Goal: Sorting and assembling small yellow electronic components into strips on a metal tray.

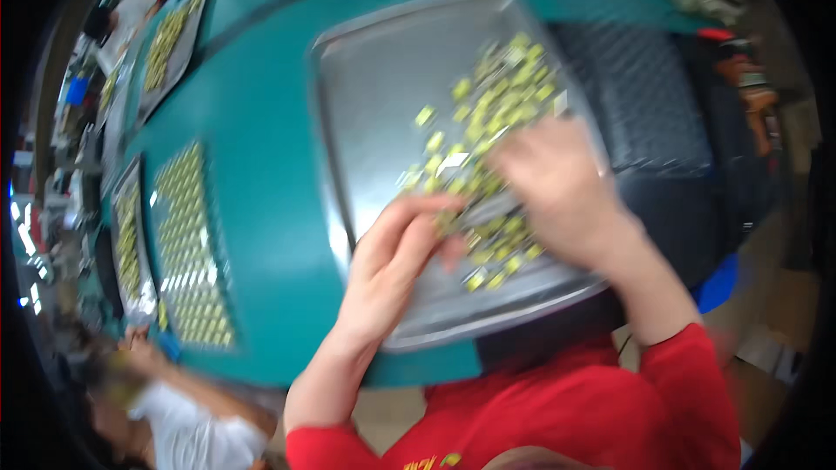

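A shallow metal tray (370,78) lies before me, with a pile of small yellow-green and silvery pieces (496,113) spread over its right half. My left hand (392,248) reaches over the pile's lower left edge. Its thumb and fingers are drawn together among the pieces; blur hides what is between them. Over the right side of the pile is my right hand (557,191), its fingers bent down toward the pieces and smeared by motion. Whether it holds any piece cannot be made out.
Right of the tray lies a dark, clear-pocketed plastic sheet (631,96). On the green table (261,174), a filled blister sheet (192,248) lies left, beside another tray (131,248) of pieces. A person in white (196,422) works at lower left; a further tray (174,48) stands beyond.
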### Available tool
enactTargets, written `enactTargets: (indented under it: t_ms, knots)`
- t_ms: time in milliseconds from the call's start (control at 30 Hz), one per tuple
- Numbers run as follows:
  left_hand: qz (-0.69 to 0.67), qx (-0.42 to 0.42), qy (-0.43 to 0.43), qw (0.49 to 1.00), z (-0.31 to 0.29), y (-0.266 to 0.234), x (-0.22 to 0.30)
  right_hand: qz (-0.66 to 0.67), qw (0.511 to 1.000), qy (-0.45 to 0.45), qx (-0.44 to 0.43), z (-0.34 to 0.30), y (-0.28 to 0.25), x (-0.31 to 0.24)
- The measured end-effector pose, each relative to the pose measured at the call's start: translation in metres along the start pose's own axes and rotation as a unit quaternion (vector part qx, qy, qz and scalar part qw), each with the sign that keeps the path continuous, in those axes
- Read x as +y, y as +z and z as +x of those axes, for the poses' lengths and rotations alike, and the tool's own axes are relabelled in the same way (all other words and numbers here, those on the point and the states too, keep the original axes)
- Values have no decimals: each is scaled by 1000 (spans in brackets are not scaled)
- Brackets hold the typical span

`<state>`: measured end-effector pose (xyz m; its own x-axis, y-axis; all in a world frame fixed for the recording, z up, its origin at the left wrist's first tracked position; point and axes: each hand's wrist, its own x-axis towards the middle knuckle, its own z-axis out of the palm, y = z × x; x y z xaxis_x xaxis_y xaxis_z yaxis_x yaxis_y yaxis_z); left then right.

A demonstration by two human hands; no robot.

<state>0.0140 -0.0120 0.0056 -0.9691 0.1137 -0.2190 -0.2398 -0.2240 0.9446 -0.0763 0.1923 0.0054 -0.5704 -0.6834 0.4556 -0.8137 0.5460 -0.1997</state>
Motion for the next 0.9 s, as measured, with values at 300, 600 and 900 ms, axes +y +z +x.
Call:
enactTargets:
  t_ms: [300,600,900]
  knots:
    - [-121,-21,-14,992,-9,5,-6,-25,1000,3,10,-3,2,-6]
    - [-70,-51,-42,995,-7,8,9,-25,1000,9,10,2,1,3]
    - [4,-28,5,1000,-7,0,5,-1,1000,23,0,1,6,-5]
